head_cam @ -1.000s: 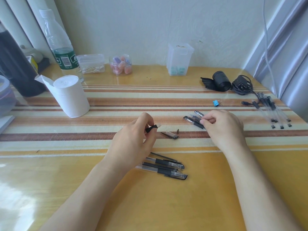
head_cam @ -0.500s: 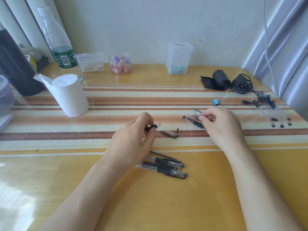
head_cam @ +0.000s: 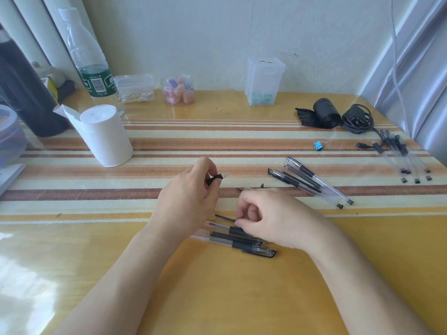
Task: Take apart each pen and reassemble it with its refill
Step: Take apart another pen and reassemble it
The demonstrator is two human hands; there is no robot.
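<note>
Yellow-wood tabletop [head_cam: 217, 298] lay bare on the near side, around and between the two forearms, giving the widest open room. A striped cloth [head_cam: 193, 141] crossed the middle. Clutter kept to the margins: a tissue roll [head_cam: 106, 136] and a bottle [head_cam: 92, 68] at the left, a clear box [head_cam: 264, 81] against the back wall, and a black roll [head_cam: 325, 116] with a coiled cable [head_cam: 358, 119] at the far right. Beyond these, a row of clear pens [head_cam: 406, 155] lay close to the right edge.

The left hand [head_cam: 188, 197] pinched a black grip piece [head_cam: 215, 178] between thumb and fingers, raised over the cloth. The right hand [head_cam: 271, 218] had its fingers curled, tips down on the near pens [head_cam: 242, 243]; whether they pinched one could not be told.

Since a second earlier, the right hand had left the bundle of pens [head_cam: 312, 182] lying loose on the cloth and crossed to the near pens. The left hand had stayed put, holding the same piece.
</note>
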